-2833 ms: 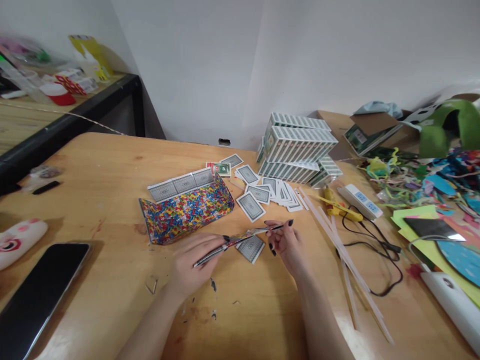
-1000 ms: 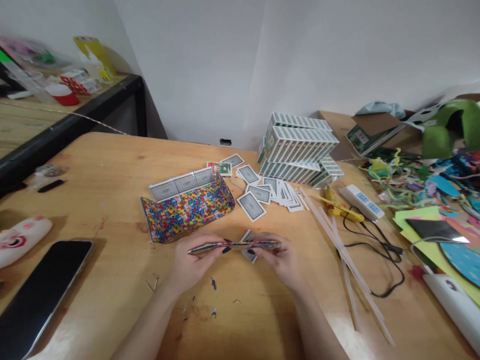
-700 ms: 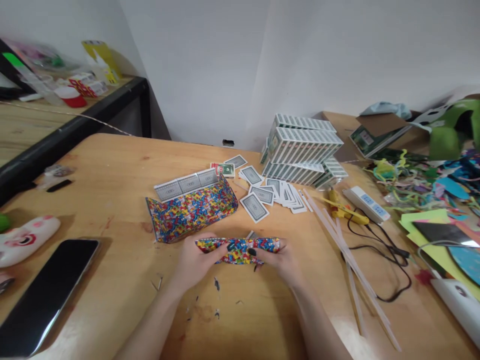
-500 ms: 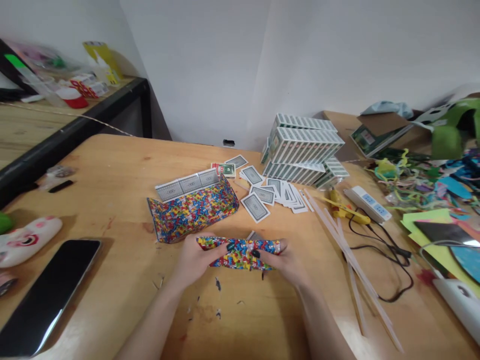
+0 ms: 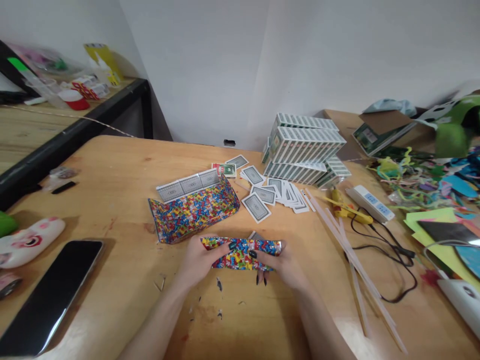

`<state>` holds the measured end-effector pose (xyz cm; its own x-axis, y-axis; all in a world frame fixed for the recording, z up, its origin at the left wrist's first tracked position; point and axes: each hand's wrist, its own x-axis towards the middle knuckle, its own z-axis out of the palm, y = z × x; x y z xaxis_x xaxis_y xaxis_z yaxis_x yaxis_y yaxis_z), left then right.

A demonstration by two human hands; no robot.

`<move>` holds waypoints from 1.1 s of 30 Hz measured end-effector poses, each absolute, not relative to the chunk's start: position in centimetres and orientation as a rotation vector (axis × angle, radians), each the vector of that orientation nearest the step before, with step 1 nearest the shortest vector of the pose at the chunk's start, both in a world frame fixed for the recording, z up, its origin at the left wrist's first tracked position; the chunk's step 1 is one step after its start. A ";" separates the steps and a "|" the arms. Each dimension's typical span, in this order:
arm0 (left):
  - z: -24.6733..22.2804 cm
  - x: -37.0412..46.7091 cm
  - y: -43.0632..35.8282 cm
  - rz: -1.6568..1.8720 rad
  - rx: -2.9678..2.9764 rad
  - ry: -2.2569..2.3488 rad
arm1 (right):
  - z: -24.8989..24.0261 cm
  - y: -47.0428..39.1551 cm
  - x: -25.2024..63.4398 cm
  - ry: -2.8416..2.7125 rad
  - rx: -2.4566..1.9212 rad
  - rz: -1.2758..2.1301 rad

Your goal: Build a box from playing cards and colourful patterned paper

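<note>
A strip with a multicoloured pattern (image 5: 242,259) is held level between both hands near the table's front. My left hand (image 5: 202,260) grips its left end, thumb on top. My right hand (image 5: 287,262) grips the right end, thumb on the face and some fingertips showing below it. Just beyond lies a folded piece (image 5: 195,212) with the same pattern, its back wall lined with grey-backed cards. A small grey-white corner pokes out behind the held strip. Loose playing cards (image 5: 256,207) are spread behind and to the right.
Striped card boxes (image 5: 305,145) are stacked at the back. Glue sticks (image 5: 356,270), a yellow glue gun (image 5: 350,212) and a power strip (image 5: 371,202) with black cable lie right. Left are a phone (image 5: 48,295) and a white painted object (image 5: 33,242). Coloured scraps lie far right.
Fingertips of my right hand now show more clearly below the strip. My right thumb has shifted slightly left on it. The whole view has moved slightly.
</note>
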<state>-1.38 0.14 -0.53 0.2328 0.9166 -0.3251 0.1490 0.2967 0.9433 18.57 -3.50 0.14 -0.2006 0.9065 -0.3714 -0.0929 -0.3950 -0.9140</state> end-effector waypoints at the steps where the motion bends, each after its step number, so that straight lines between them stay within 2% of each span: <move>1: -0.5 -1.3 0.2 0.740 1.180 1.247 | 0.1 -3.5 18.6 -1.031 -1.311 1.678; 6: 0.5 -0.9 0.2 0.849 1.353 1.335 | -0.5 -3.1 18.7 -1.094 -1.355 1.422; 12: 0.9 -0.8 -0.2 1.042 1.531 1.054 | 0.0 -2.7 19.2 -1.230 -1.258 1.134; 21: 1.1 -1.0 -0.4 1.211 1.668 0.984 | 0.1 -3.0 19.2 -1.317 -1.153 1.044; 29: 1.4 -1.0 -0.7 1.248 1.757 0.970 | -0.6 -3.1 19.2 -1.118 -1.112 1.074; 33: 0.8 -0.9 -0.8 1.265 1.925 0.922 | -0.8 -2.7 19.2 -0.834 -1.079 1.181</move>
